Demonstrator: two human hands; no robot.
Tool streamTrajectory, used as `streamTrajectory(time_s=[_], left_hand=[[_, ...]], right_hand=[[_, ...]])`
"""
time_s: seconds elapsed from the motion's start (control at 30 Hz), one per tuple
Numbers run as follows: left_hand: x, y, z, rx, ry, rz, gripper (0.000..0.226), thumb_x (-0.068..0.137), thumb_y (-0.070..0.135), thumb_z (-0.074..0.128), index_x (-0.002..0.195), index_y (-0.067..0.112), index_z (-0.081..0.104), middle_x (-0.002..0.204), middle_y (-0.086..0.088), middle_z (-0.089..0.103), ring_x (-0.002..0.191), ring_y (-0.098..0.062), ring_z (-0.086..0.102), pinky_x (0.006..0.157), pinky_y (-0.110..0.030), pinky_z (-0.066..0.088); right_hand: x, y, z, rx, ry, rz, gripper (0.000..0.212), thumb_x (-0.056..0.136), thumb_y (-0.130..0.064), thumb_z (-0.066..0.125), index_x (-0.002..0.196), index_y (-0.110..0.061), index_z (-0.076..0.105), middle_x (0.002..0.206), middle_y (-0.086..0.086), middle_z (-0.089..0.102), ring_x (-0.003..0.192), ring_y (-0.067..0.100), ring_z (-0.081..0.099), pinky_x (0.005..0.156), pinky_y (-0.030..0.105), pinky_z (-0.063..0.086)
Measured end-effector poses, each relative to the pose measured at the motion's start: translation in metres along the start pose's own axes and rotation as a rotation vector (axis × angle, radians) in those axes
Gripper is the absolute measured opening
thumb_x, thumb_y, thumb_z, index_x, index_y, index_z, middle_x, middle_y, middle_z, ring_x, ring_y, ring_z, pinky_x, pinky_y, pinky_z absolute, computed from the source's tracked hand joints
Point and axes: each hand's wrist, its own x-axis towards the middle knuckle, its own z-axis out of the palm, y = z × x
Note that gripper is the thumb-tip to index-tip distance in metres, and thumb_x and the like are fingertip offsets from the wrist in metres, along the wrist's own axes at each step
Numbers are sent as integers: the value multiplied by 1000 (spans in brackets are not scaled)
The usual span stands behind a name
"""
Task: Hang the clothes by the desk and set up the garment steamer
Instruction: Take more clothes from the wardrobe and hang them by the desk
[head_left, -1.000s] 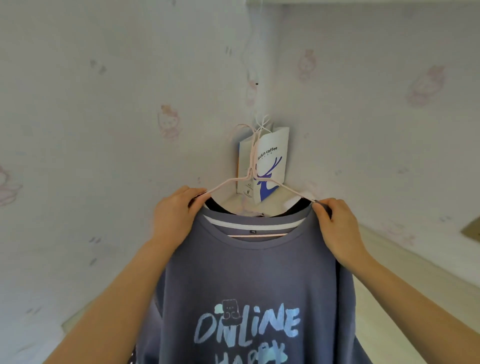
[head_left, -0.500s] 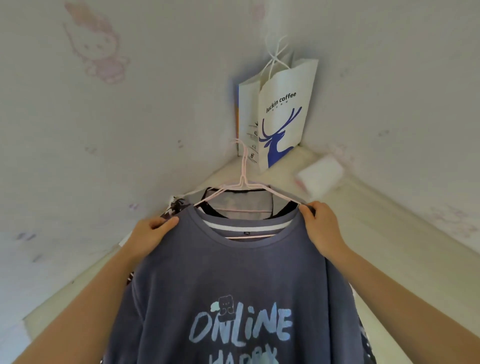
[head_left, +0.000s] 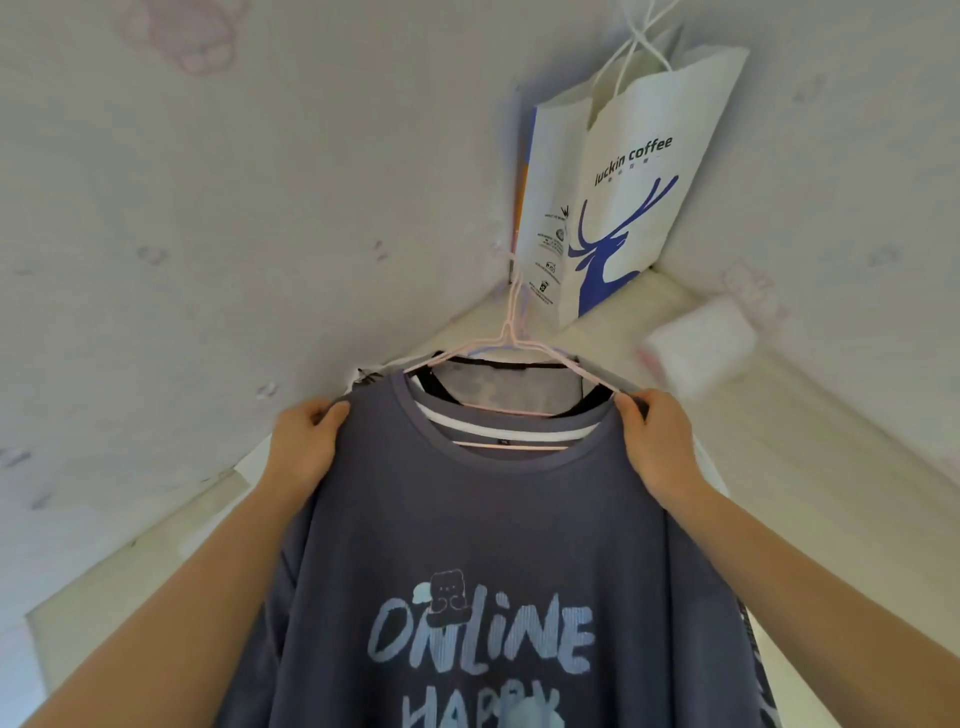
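Hands (head_left: 306, 447) (head_left: 657, 441) gripping T-shirt (head_left: 493, 519) shoulders

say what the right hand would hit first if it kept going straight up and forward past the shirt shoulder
Probably the white roll on the ledge, which lies just beyond the right hand gripping the shirt; depth is unclear.

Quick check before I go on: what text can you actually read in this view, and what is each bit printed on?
"luckin coffee": paper bag, above the blue deer.
"ONLINE": grey T-shirt chest.
"HAPPY": below that, partly cut off by the frame edge.
Small print on the bag's side panel: too small to read.
Neck label in the collar: unreadable.
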Motion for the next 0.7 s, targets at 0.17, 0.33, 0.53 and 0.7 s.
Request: streamTrajectory(time_s=[0.17, 0.33, 0.53, 0.7], left_hand=[[24, 27, 6, -6, 45, 38, 35, 92, 26, 57, 79, -6, 64, 74, -18, 60, 69, -23, 51, 65, -36, 41], [41, 46, 17, 57, 85, 40, 32, 91, 29, 58, 71, 6, 64, 70, -13, 61, 71, -28, 56, 65, -34, 41], [36, 35, 31, 263, 56, 36, 26, 94, 34, 53, 96, 13, 67, 94, -8, 67, 90, -30, 61, 73, -31, 42], [36, 23, 39, 419, 90, 79, 18, 95, 37, 49, 94, 20, 54, 95, -10, 65, 87, -35, 60, 71, -39, 49]], right_hand=[[34, -11, -1, -29, 13, 1, 29, 97, -22, 50, 95, -1, 69, 96, 15, 69, 86, 29, 59, 73, 29, 39], [61, -8, -3, -76, 4, 45, 30, 97, -27, 49, 103, -2, 66, 106, 16, 67, 98, 33, 58, 76, 28, 36], [66, 17, 12, -184, -39, 16, 28, 97, -25, 49, 87, -4, 65, 88, 13, 66, 87, 34, 59, 72, 29, 36], [65, 29, 25, -290, -13, -4, 28, 97, -28, 47, 92, -8, 66, 93, 13, 67, 90, 36, 58, 73, 36, 45]])
